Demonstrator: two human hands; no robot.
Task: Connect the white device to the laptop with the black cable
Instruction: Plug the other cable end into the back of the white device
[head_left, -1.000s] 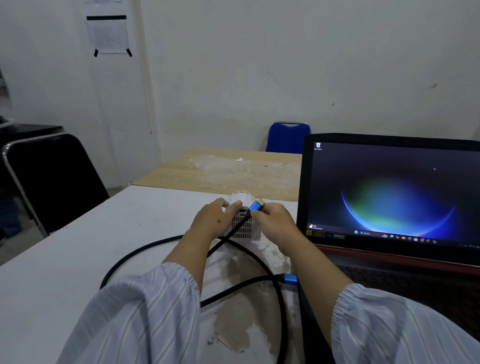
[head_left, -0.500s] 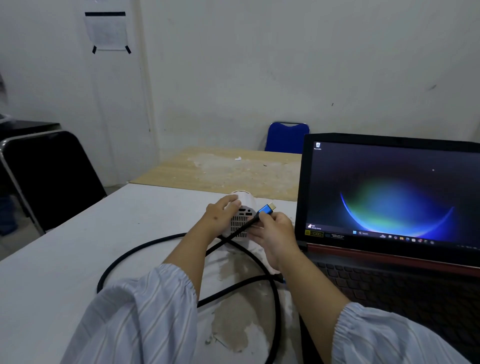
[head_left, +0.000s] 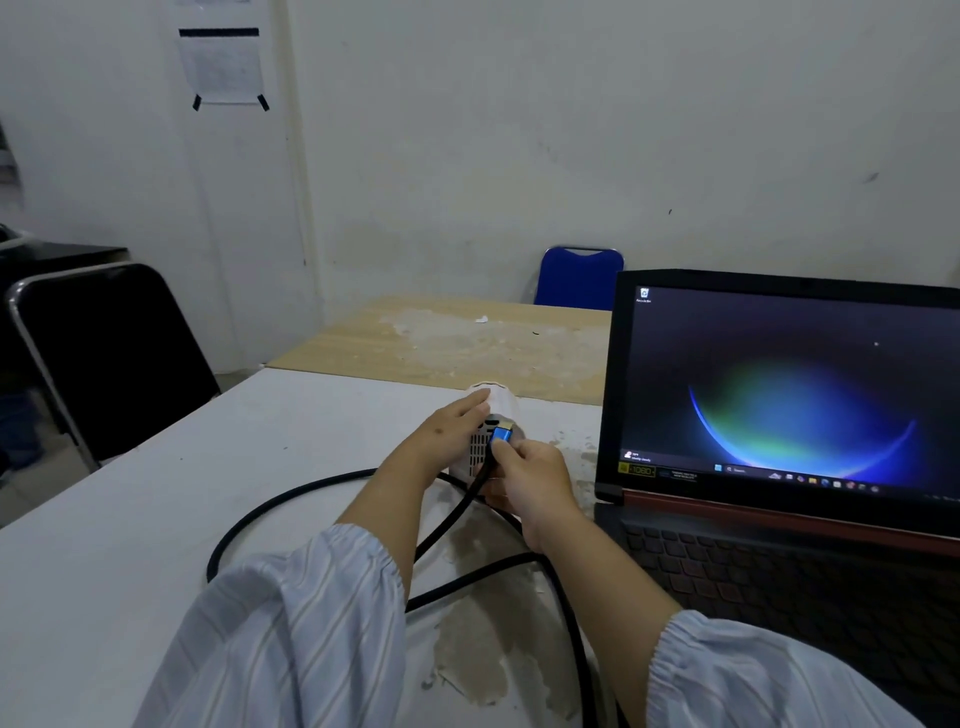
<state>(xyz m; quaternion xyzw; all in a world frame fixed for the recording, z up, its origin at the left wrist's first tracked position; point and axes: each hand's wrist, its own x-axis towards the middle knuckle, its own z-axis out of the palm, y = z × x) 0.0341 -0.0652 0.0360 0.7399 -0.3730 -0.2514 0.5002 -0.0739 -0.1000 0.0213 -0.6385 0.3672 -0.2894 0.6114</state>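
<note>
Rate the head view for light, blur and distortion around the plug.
Head view: dim, flat room light with a bluish cast; the laptop screen is the brightest area, without glare. Wide-angle bending shows at the frame edges. The blue plug in the right hand reads sharp; the white device behind the left hand looks soft and shaded.

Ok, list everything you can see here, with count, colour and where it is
Device: one, white, on the near table, under the left hand.
Cable: one, black, looped on the near table.
Plug: one, blue, at the device's grille.
Laptop: one, black, open, right.
Tables: two; white near, wooden behind.
Chairs: two; black left, blue by the wall.
Paper: one, taped on the wall.
Left hand: on the device.
Right hand: holds the plug.
</note>
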